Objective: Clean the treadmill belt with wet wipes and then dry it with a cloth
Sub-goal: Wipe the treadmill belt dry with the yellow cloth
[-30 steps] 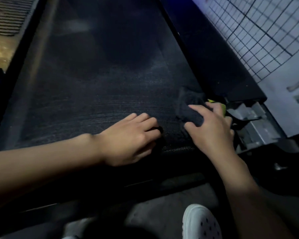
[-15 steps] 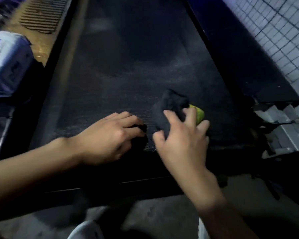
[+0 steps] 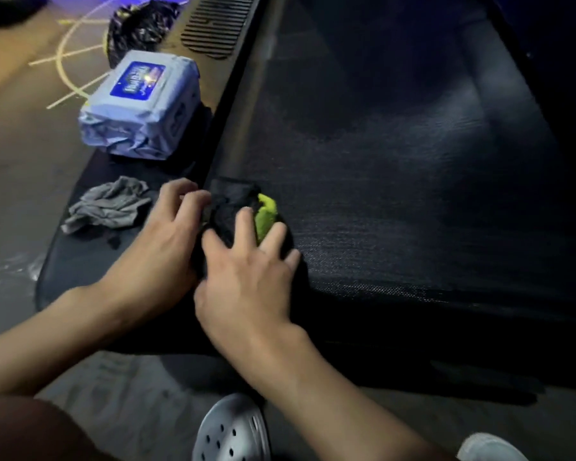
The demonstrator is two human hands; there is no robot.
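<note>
Step in hand: drying the belt, judging by the dark bunched cloth with a lime-green patch under both hands at the centre-left of the frame.
Doing it well: the cloth wants flattening out of its bunch so more of it meets the black woven treadmill belt; even downward pressure and overlapping strokes from the near left corner toward the right of the frame would likely leave no damp strip.
Right hand: lies palm-down on the cloth, fingers spread apart and pressing; the green patch shows between two of them.
Left hand: just left of the right, touching it, fingers curled together onto the cloth's left edge; whether it pinches or only steadies cannot be told.
Cloth position: on the belt's near left corner, right beside the dark side rail.
Other items: a crumpled grey rag or used wipe lies left of the hands; the pale blue soft pack of wet wipes sits in the upper left.
</note>
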